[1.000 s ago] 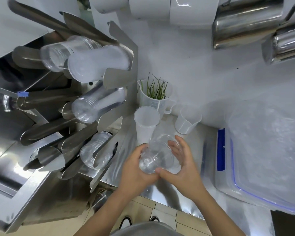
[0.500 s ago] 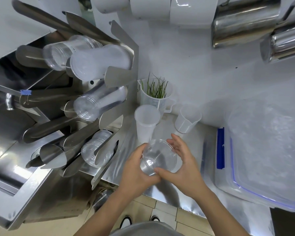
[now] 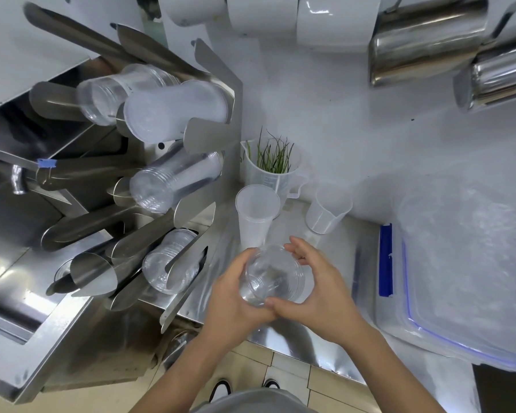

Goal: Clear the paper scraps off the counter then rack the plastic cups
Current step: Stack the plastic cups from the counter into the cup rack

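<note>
A clear plastic cup (image 3: pixel 270 274) is held on its side between both hands over the steel counter (image 3: pixel 283 338). My left hand (image 3: pixel 231 296) grips its left side and my right hand (image 3: pixel 316 290) cups its right side, thumbs meeting beneath it. A frosted plastic cup (image 3: pixel 255 216) stands upright just beyond. The steel cup rack (image 3: pixel 203 216) to the left holds stacks of clear cups (image 3: pixel 173 183) and frosted cups (image 3: pixel 173 111) in its slots; a lower slot holds another clear stack (image 3: pixel 167 269). No paper scraps are visible.
A measuring jug with green stalks (image 3: pixel 273 168) and a small measuring cup (image 3: pixel 328 210) stand at the back of the counter. A large lidded plastic box with blue clips (image 3: pixel 465 263) fills the right. Steel pitchers (image 3: pixel 426 40) hang above. A sink (image 3: pixel 9 234) lies left.
Both hands have shifted the clear cup slightly toward the rack and turned it a little; the grip is the same.
</note>
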